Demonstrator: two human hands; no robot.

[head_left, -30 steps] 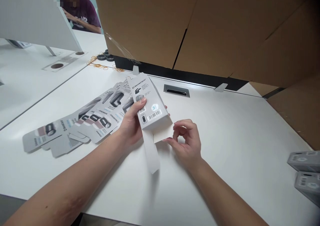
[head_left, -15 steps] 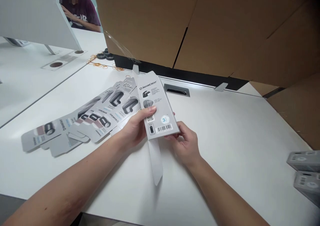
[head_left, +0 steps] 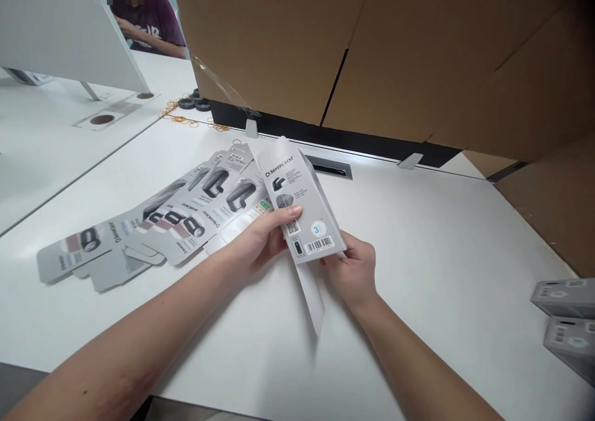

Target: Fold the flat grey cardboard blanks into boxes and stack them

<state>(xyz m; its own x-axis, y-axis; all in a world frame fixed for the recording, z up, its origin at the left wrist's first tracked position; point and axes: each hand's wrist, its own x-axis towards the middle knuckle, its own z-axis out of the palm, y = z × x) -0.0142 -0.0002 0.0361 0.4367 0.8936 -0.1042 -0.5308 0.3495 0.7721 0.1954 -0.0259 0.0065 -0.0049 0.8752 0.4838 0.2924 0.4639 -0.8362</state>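
Between my hands, above the white table, is a grey SilverCrest carton [head_left: 309,204], partly opened out, with a pale flap hanging from its lower end. My left hand [head_left: 272,235] grips its left edge, thumb flat on the printed face near the QR code. My right hand [head_left: 353,266] is closed at the lower right corner, its fingertips partly hidden behind the carton. Left of the carton, several flat, unfolded cartons [head_left: 186,210] of the same print lie fanned out and overlapping.
Two formed grey boxes [head_left: 564,340] are at the right edge. Brown cardboard [head_left: 395,55] stands along the back, held by small clips. Orange rubber bands [head_left: 183,120] and black tape-like rings [head_left: 195,103] lie at the back left. Another person [head_left: 155,24] sits beyond a white divider [head_left: 69,36].
The carton has shifted slightly right and opened from nearly flat, so a side panel now shows. Both hands have moved right with it, and the hanging flap has swung right.
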